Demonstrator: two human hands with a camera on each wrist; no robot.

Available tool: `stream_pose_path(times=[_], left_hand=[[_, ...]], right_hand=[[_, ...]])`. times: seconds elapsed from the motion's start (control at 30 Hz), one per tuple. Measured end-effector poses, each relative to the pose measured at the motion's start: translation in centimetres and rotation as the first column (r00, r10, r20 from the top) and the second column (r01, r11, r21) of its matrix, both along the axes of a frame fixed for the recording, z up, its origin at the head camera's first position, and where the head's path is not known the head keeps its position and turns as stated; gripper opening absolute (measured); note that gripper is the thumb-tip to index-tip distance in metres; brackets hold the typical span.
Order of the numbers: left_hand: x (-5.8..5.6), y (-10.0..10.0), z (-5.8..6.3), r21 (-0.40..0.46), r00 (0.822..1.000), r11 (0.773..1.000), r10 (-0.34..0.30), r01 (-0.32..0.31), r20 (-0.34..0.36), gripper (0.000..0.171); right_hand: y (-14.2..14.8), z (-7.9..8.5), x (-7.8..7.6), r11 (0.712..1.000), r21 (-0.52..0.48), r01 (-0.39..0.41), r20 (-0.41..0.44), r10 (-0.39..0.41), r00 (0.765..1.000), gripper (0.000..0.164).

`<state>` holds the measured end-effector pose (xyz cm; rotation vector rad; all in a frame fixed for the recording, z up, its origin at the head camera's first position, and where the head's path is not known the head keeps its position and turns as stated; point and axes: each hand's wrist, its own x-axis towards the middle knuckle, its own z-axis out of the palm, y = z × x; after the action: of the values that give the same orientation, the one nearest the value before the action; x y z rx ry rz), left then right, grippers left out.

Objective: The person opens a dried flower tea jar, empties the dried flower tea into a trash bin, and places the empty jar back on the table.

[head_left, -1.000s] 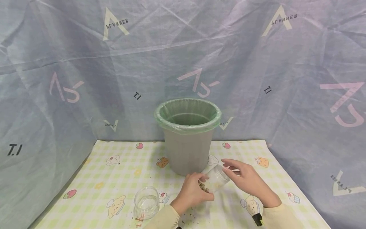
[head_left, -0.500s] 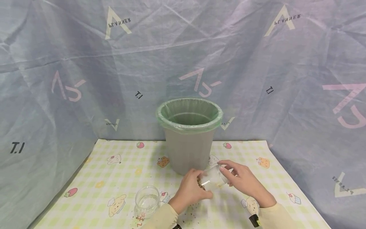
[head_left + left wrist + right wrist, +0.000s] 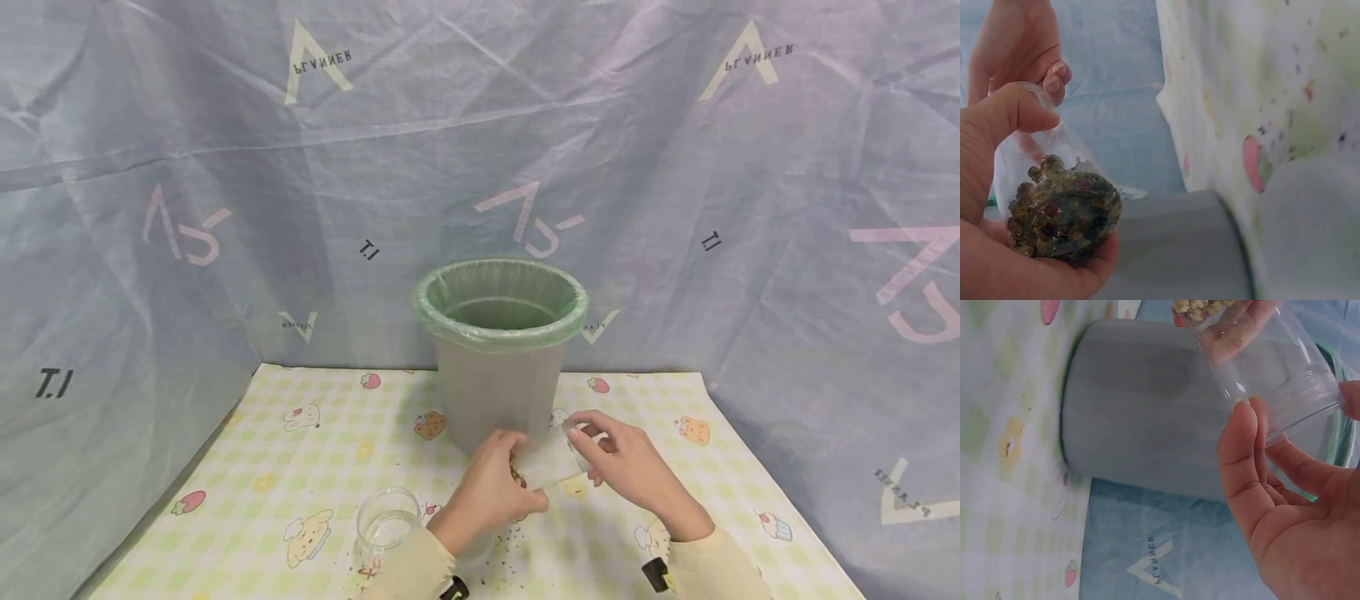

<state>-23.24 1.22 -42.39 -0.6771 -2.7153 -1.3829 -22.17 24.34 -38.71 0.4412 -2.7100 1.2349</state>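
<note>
A clear jar (image 3: 546,460) lies tilted across the front of the bin, held between both hands. Clumped brownish dried buds or bits (image 3: 1066,215) fill its lower end. My left hand (image 3: 491,487) grips that lower end, thumb and fingers wrapped round the wall. At the other end, my right hand (image 3: 633,462) pinches the ridged rim (image 3: 1307,415) between thumb and fingers. The grey bin (image 3: 498,387), lined with a green bag (image 3: 498,337), stands just behind the jar.
Left of my left forearm stands a clear glass (image 3: 388,521). Dark crumbs (image 3: 504,567) are scattered on the checked tablecloth (image 3: 300,467). A pale translucent round thing (image 3: 1310,231) lies beside them. Grey-blue cloth (image 3: 360,167) hangs behind and at the sides.
The jar and both hands have shifted slightly left and up, closer to the bin. My right hand's fingers have closed in on the jar's rim end.
</note>
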Motion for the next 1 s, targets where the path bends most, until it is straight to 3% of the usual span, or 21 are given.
stream_pose_path(times=[0.33, 0.57, 0.7, 0.83, 1.0], left_hand=[[0.7, -1.5, 2.3, -0.002, 0.997, 1.0, 0.0, 0.0, -0.079, 0.068], [0.9, -2.7, 4.2, -0.005, 0.991, 1.0, 0.021, -0.022, -0.135, 0.067], [0.8, -3.1, 4.6, -0.018, 0.974, 0.997, 0.065, -0.07, -0.217, 0.067], [0.7, -3.4, 4.9, -0.014, 0.943, 0.993, 0.108, -0.119, -0.314, 0.065], [0.4, -3.8, 5.4, 0.017, 0.914, 0.988, 0.151, -0.156, -0.376, 0.063]], right_hand=[[-1.5, 1.5, -0.1, 0.999, -0.042, -0.015, -0.063, 0.013, 0.998, 0.035], [-3.0, 3.3, -0.1, 0.997, -0.063, -0.039, -0.117, 0.031, 0.993, 0.042], [-3.8, 3.9, -0.3, 0.996, -0.071, -0.055, -0.155, 0.044, 0.987, 0.043], [-4.4, 4.3, -0.5, 0.995, -0.067, -0.071, -0.198, 0.057, 0.979, 0.04], [-5.1, 4.8, -0.9, 0.994, -0.067, -0.081, -0.237, 0.063, 0.969, 0.037]])
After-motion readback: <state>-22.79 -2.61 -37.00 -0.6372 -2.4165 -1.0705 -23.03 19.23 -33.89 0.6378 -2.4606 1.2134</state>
